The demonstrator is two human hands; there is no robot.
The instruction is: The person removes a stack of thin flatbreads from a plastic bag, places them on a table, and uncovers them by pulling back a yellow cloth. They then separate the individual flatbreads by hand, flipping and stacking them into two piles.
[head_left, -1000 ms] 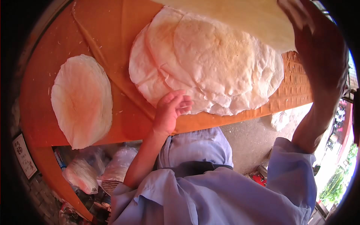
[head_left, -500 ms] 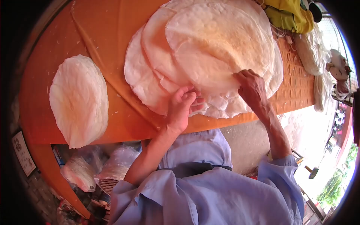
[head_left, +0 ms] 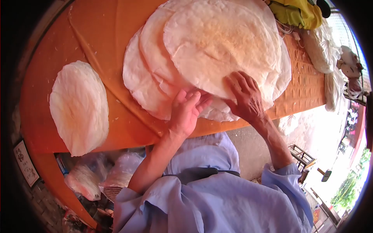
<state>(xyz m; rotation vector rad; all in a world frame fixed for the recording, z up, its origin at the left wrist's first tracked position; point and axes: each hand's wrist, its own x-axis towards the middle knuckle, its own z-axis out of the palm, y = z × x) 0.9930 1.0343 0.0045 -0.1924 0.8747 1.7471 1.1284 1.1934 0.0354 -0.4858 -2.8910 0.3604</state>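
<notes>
Large, thin, whitish round sheets [head_left: 221, 42] lie overlapped in a pile on the orange-covered table [head_left: 112, 35]. At the pile's near edge my left hand [head_left: 188, 110] is palm up, fingers apart, its fingertips at or just under the rim of the top sheet. My right hand [head_left: 245, 96] rests palm down on the top sheet near its front edge, fingers spread. A separate whitish oval stack [head_left: 79, 108], pointed at its near end, lies on the table at the left.
Yellow-green cloth [head_left: 295, 13] and white plastic bags [head_left: 320, 44] sit at the back right. Plastic-wrapped bundles [head_left: 122, 169] are under the table's near edge. A framed sheet [head_left: 25, 163] stands at the far left, and a hammer-like tool [head_left: 326, 175] shows at the right.
My right hand has moved left and opened from a pinch to lie flat. The top sheet's near edge now lies smoother. My left hand stays near the rim. The view has shifted slightly.
</notes>
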